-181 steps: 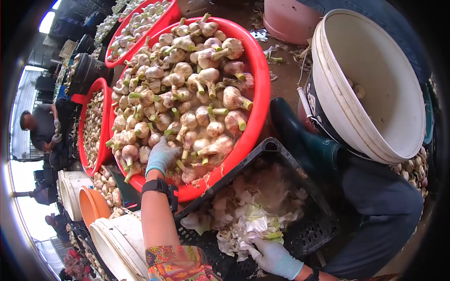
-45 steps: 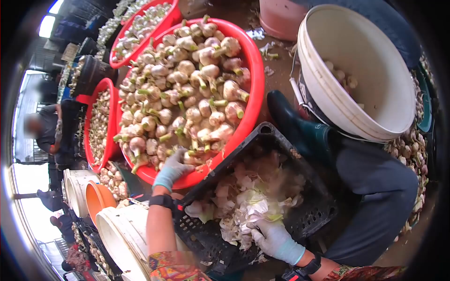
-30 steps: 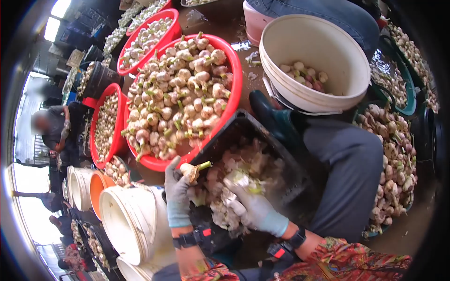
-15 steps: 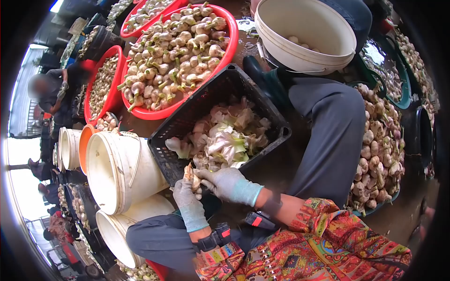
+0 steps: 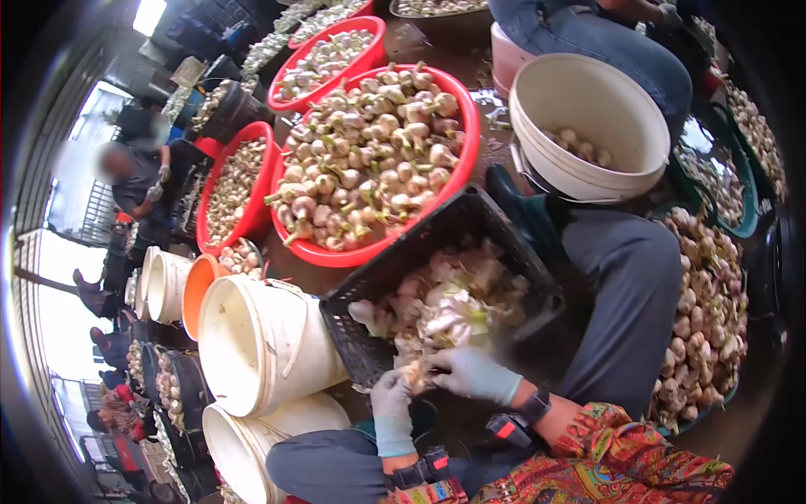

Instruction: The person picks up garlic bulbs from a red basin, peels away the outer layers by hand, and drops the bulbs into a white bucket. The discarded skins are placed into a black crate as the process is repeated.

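In the head view, my left hand (image 5: 392, 410), in a pale knit glove, is closed around a garlic bulb (image 5: 416, 375), which is blurred and partly hidden by the fingers. My right hand (image 5: 472, 375), gloved alike, pinches at the bulb from the right side with fingers bent. Both hands are at the near edge of a black plastic crate (image 5: 353, 334). Inside the crate lies a heap of papery garlic skins (image 5: 453, 294), whitish with some green.
Beyond the crate is a red tub (image 5: 473, 139) heaped with garlic bulbs. White buckets (image 5: 269, 336) lie tipped at left. A white bucket (image 5: 588, 181) with a few bulbs stands upper right, near a seated person's leg (image 5: 621, 59). More garlic (image 5: 701, 311) is piled at right.
The view has shifted, so the scene sits lower and further right. My hands remain together at the garlic bulb, and its loose skin looks more smeared by motion.
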